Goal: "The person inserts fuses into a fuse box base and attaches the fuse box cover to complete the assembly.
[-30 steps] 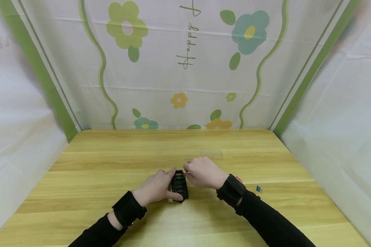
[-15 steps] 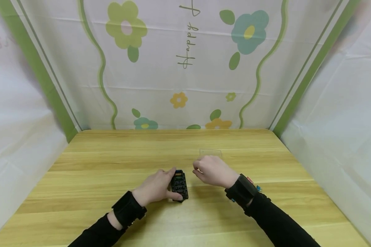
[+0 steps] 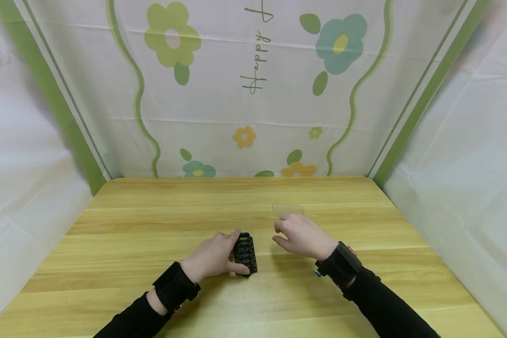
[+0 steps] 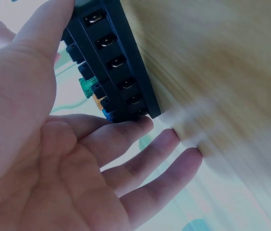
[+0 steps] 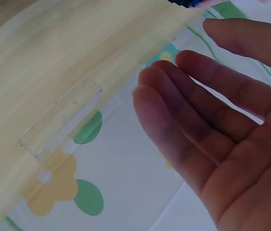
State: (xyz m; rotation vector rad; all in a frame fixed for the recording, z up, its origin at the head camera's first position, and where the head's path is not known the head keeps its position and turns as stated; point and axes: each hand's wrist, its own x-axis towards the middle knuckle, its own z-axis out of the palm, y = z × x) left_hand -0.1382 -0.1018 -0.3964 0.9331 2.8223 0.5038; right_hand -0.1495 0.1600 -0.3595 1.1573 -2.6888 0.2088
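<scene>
A black fuse box [image 3: 246, 256] lies on the wooden table, its long side running away from me. My left hand [image 3: 211, 256] holds it by the ends, thumb at the near end and a finger at the far end. In the left wrist view, a green fuse [image 4: 87, 87], an orange fuse [image 4: 98, 101] and a blue fuse [image 4: 108, 115] sit in the box, and a row of slots shows along its side. My right hand [image 3: 302, 234] hovers right of the box, its fingers loosely bent and holding nothing. Another blue fuse [image 3: 318, 272] on the table is partly hidden by the right wristband.
A clear plastic cover [image 3: 287, 209] lies behind my right hand; the right wrist view shows this transparent cover [image 5: 61, 118] near the table's far edge. Beyond the table [image 3: 173, 202] hangs a white flowered curtain [image 3: 211, 103], with white sheets at both sides.
My right hand has moved off the fuse box to the right, and its fingers have loosened. One blue fuse is now hidden behind the right arm. The left hand keeps its hold.
</scene>
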